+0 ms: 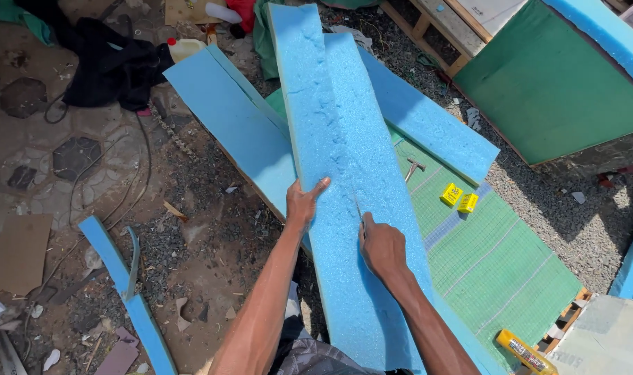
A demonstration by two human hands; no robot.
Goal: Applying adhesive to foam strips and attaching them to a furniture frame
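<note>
Two bare hands work on a long blue foam slab [344,180], which lies lengthwise from our body toward the far end of the work surface, over other blue foam sheets [233,125] and a green mesh-covered board [497,264]. Our left hand [302,203] is half open: the fingers wrap the left edge of the slab and the thumb lies flat on its top face, we think to keep the soft foam from sliding or bending. Our right hand [382,246] is closed around a thin blade [358,208], probably a knife, whose tip touches the top of the slab near its middle line; the fist is tight, so the blade stands steady against the rough surface. On the green board, near its right side, lie two small yellow boxes [459,198] close together, and a hammer [414,168] rests just beside the edge of another foam sheet. A yellow tube [526,351] lies at the near right corner. Left of the board, on the dirty ground, we see a narrow blue foam strip [122,292] and a dark cloth pile [108,62] far away.
</note>
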